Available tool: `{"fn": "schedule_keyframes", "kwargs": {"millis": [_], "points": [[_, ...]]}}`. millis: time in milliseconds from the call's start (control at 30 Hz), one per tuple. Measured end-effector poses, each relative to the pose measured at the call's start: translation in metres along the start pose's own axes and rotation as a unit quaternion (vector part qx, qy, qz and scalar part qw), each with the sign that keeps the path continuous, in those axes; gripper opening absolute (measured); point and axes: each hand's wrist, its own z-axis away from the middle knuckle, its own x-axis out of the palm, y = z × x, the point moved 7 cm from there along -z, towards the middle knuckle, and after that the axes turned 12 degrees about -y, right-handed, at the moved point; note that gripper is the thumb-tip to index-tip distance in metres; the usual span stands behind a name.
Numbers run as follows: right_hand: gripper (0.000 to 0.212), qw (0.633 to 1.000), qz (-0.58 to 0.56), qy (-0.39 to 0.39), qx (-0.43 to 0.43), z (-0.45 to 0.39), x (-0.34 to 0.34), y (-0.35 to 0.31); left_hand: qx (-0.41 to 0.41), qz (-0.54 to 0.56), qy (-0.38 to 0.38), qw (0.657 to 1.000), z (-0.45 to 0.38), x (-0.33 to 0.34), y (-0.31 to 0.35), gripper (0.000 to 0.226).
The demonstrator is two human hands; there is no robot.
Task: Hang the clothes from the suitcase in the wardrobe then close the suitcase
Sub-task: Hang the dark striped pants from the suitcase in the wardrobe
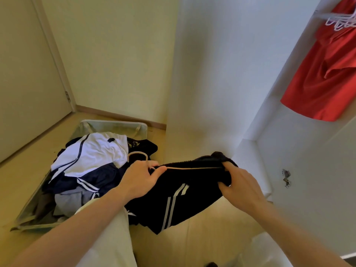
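Two hands, both yours, both occupied. Your left hand [141,175] pinches the hanger [185,168] near its hook, thumb lying along the pale bar. Your right hand [238,185] clutches a bunched fold of the black garment [173,199] at the bar's far end, fingers curled into the cloth.

One black garment, with pale double stripes down one side, draped over the hanger bar and hanging below it, held above the floor [202,237] between the suitcase and the wardrobe.

One suitcase [115,126], open on the floor at your left, light-coloured lining and straps showing. Contents: a heap of clothes, a white top with dark trim [96,151] uppermost, dark blue and grey pieces beneath, a black item with yellow lettering [138,144] at the back.

One wardrobe [289,132], white, open at your right. Inside, upper right: a red garment [323,79] hanging, and several pale hangers [341,21] on the rail beside it.

One door [25,74], far left, shut.
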Motion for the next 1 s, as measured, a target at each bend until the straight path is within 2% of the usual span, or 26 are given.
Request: {"fn": "schedule_keyframes", "kwargs": {"millis": [100,167,300,400,433,500,600,633,733,833,867,933,1000], "points": [[0.048,0.997,0.043,-0.044,0.037,0.003,0.003,0.005,-0.008,0.140,-0.016,0.990,0.002,-0.005,-0.001,0.035],[0.058,0.991,0.017,-0.104,0.079,0.002,0.013,0.011,-0.012,0.165,-0.022,0.986,0.005,0.002,0.010,0.039],[0.063,0.958,-0.241,-0.122,0.097,-0.002,0.013,-0.006,-0.030,0.167,0.008,0.985,-0.004,0.001,0.040,0.050],[0.101,0.924,-0.366,-0.098,0.052,0.006,-0.002,-0.036,-0.033,0.199,0.040,0.979,-0.009,-0.018,0.074,0.053],[0.103,0.921,-0.381,-0.078,0.029,0.009,-0.011,-0.045,-0.032,0.231,0.048,0.971,-0.013,-0.024,0.084,0.051],[0.091,0.905,-0.422,-0.051,0.002,0.015,-0.031,-0.059,-0.038,0.327,0.030,0.944,-0.019,-0.024,0.109,0.042],[0.050,0.849,-0.526,-0.056,-0.020,0.023,-0.057,-0.073,-0.074,0.469,-0.105,0.874,-0.026,0.015,0.153,0.033],[0.037,0.834,-0.549,-0.048,-0.019,0.025,-0.064,-0.074,-0.052,0.471,-0.132,0.871,-0.024,0.024,0.164,0.032],[0.030,0.823,-0.565,-0.015,0.056,0.035,-0.072,-0.052,0.021,0.405,-0.163,0.899,-0.006,0.037,0.189,0.031],[0.029,0.852,-0.509,-0.035,0.118,0.045,-0.061,-0.029,0.059,0.261,-0.249,0.931,0.017,0.044,0.189,0.040],[0.029,0.862,-0.490,-0.039,0.123,0.048,-0.059,-0.024,0.069,0.213,-0.234,0.946,0.020,0.041,0.184,0.039],[0.038,0.884,-0.451,-0.053,0.107,0.056,-0.056,-0.020,0.049,0.170,-0.116,0.977,0.014,0.010,0.171,0.030],[0.047,0.914,-0.389,-0.090,0.073,0.063,-0.052,-0.023,0.027,0.149,0.003,0.988,0.006,-0.023,0.152,0.031]]}}
